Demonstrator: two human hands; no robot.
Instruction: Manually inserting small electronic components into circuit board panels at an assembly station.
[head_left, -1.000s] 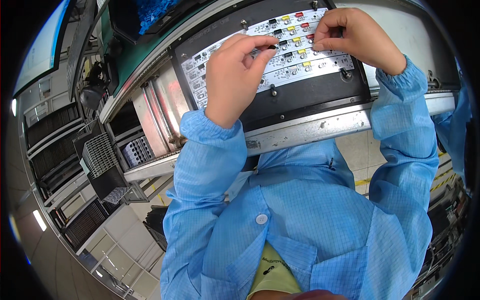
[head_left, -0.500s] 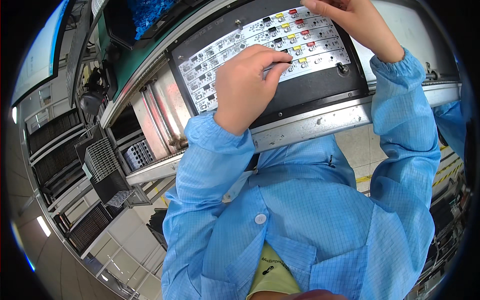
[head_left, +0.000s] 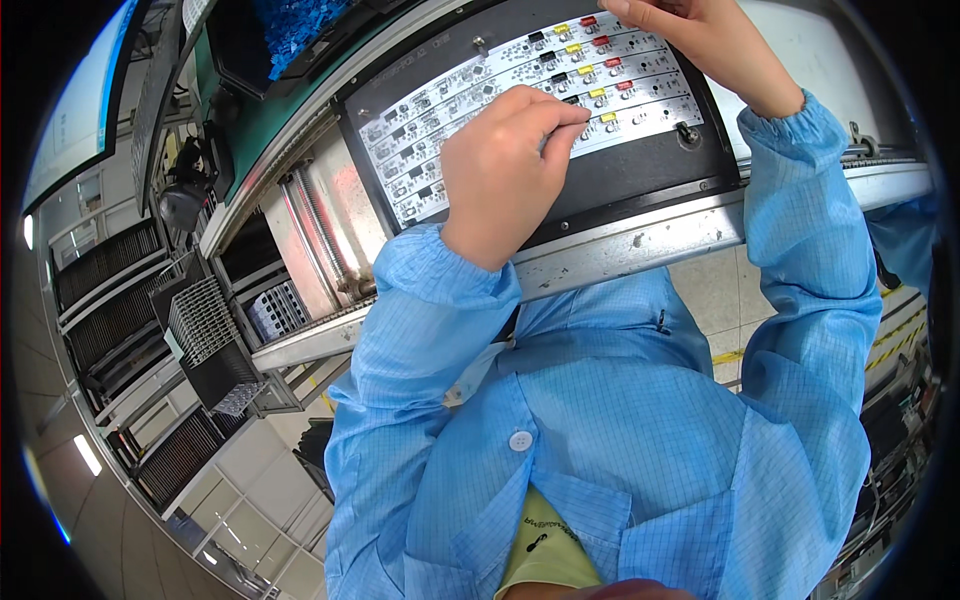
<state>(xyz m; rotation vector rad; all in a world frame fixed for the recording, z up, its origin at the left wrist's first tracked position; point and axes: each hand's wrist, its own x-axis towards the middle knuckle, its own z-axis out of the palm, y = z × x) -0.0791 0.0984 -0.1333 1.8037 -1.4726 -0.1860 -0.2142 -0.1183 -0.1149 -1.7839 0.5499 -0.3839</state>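
White circuit boards (head_left: 650,92) lie in rows in a black carrier frame (head_left: 640,172), with black, yellow and red connectors along them. My left hand (head_left: 510,165) is over the nearest rows. Its thumb and forefinger are pinched beside a yellow connector (head_left: 608,117) on the nearest row, and what they hold is hidden. At the far right corner of the boards is my right hand (head_left: 715,45), curled with thumb toward the forefinger. The upper picture edge cuts off its fingertips, so anything in them cannot be made out.
A metal rail (head_left: 640,240) runs along the carrier's near side. Blue small parts (head_left: 300,35) fill a black bin at the far left, above a green surface (head_left: 250,120). A screen (head_left: 75,110) stands at the left, and black racks (head_left: 110,300) lie beyond the rail.
My left hand has shifted slightly right and away from me, its pinch still near the nearest row. My right hand stays almost in place. The carrier appears slightly farther right.
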